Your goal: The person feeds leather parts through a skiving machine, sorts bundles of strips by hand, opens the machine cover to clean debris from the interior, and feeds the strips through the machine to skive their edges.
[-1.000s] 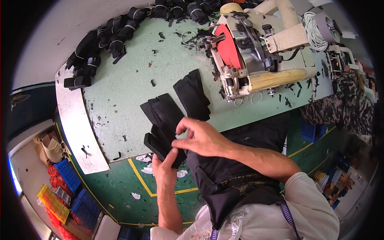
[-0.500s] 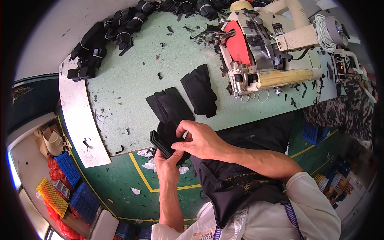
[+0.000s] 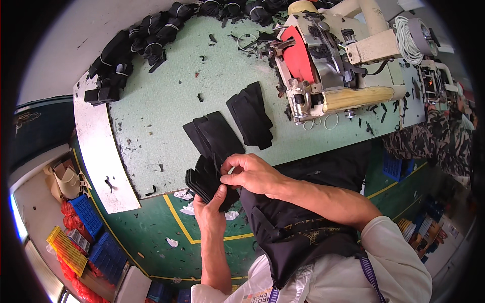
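Observation:
A stack of black fabric pieces [image 3: 199,183] is gripped in my left hand [image 3: 210,214], thumb on top, at the table's near edge. My right hand [image 3: 252,174] comes across from the right, its thumb and forefinger closed on the edge of a black fabric piece by that stack. Just beyond, a fanned pile of black fabric pieces [image 3: 214,132] lies on the table, partly overlapped by the held pieces. A second fanned pile [image 3: 251,117] lies to its right. The ends of the held pieces are partly hidden by my fingers.
On the pale green table [image 3: 166,101] stands a sewing machine [image 3: 323,65] with a red plate, at the right. Tied black fabric bundles [image 3: 151,38] line the far left edge. Dark cloth [image 3: 323,177] covers my lap. A person in camouflage [image 3: 439,136] is at the far right.
The held stack has tilted slightly left and its pieces have spread apart. My right fingers have drawn off the left thumb and now pinch a piece's edge.

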Tool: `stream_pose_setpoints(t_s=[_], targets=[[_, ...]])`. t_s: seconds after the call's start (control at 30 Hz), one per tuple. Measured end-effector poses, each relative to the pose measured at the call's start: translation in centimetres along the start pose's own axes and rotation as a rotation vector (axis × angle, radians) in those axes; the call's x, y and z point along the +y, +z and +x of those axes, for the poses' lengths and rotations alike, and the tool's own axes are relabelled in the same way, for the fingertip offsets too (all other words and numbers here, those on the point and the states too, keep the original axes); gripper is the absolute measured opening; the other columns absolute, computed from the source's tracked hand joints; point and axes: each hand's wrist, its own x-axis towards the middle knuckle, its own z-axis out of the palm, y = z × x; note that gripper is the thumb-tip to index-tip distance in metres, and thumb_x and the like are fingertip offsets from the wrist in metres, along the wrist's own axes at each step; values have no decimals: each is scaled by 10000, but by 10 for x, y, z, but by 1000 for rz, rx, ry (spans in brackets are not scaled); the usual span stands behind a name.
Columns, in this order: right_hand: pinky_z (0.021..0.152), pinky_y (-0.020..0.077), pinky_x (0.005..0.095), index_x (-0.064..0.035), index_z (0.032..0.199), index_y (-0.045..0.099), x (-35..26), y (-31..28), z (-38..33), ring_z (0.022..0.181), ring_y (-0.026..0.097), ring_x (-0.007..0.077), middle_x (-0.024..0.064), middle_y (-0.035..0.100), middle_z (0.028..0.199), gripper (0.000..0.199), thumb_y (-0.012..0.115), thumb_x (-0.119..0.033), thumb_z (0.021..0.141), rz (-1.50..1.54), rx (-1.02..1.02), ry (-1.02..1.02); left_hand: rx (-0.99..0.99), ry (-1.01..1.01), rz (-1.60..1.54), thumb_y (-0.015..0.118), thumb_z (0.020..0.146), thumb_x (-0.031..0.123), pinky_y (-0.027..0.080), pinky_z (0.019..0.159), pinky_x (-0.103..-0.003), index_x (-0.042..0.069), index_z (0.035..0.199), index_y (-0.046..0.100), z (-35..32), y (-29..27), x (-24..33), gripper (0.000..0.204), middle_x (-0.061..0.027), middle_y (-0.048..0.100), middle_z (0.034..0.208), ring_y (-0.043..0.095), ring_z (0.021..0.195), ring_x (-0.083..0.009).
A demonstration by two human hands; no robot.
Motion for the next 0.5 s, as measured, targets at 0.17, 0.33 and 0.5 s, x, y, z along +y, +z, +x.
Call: stream_pose_setpoints(t_s=[0.17,0.33,0.5], targets=[[689,489,269,-6,952,585,25,9,13,759,573,110,33,589,879,117,628,-57,856,-100,141,-325,145,-34,-194,627,809,-13,566,741,-333,-40,1098,604,13,-15,-5,291,-118,671,945,673,843,-213],[628,459,366,-15,893,469,18,4,26,731,574,291,144,554,872,90,558,-12,878,-491,341,-454,389,224,-205,590,849,-6,581,763,-352,-56,1090,588,19,-48,-1,246,-143,661,938,675,823,-258],[637,472,456,-15,931,423,12,6,45,728,570,375,172,498,844,156,567,-40,879,-748,570,-593,291,231,-164,604,859,3,581,748,-359,-45,1112,582,11,-53,7,258,-143,660,947,672,816,-249]])
